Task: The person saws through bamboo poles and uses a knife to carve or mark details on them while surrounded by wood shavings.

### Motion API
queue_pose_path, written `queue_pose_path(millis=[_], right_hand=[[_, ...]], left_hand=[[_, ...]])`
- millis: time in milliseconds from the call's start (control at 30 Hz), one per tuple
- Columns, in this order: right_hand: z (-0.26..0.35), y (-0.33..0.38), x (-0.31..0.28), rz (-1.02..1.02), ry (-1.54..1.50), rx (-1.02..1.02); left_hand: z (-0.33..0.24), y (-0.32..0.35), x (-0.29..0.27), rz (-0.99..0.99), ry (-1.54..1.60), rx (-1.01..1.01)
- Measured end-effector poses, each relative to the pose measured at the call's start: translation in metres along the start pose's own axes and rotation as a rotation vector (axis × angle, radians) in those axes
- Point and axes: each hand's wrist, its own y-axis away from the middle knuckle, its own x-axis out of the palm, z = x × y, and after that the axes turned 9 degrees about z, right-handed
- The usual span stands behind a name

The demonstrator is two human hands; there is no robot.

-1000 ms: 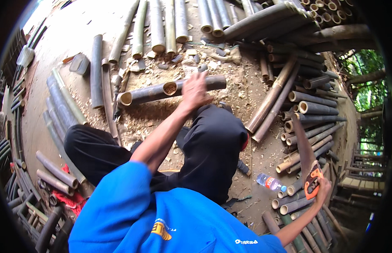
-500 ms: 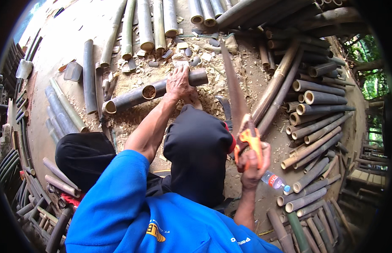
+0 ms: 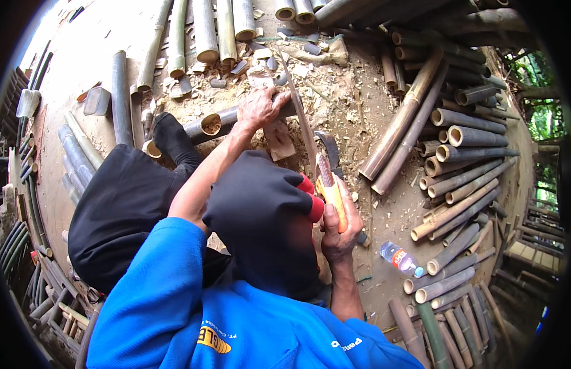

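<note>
A dark bamboo pole (image 3: 227,120) with a round hole cut in its side lies crosswise before me on a small wooden block (image 3: 278,140). My left hand (image 3: 261,107) grips it from above near its right end, thumb and forefinger toward the saw. My foot in a black sock (image 3: 173,140) bears on the left end. In my right hand (image 3: 342,222) is the orange handle of a handsaw (image 3: 304,120), tilted up and forward. The blade is beside the pole's right end; whether it touches the bamboo I cannot tell.
A curved-bladed knife (image 3: 329,149) lies just right of the saw. Stacked bamboo poles (image 3: 470,138) line the right side, and more poles (image 3: 205,34) lie ahead among chips. A plastic bottle (image 3: 399,258) rests by my right arm; a clear container (image 3: 97,100) stands left.
My right hand has swung the saw leftward and forward to the pole's right end. My left foot has come onto the pole's left end. My left hand's thumb and forefinger have spread.
</note>
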Motion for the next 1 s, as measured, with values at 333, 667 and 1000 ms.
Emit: queue_pose_path(millis=[333,667,1000], right_hand=[[-0.004,0.007,0.007,-0.053,0.152,-0.127],[-0.017,-0.089,0.051,-0.085,0.200,-0.297],[-0.008,-0.115,0.055,-0.105,0.273,-0.390]], left_hand=[[0.005,0.000,0.002,-0.053,0.002,0.046],[0.013,-0.006,0.004,-0.056,0.069,0.084],[-0.001,-0.004,0.003,0.024,-0.109,0.165]])
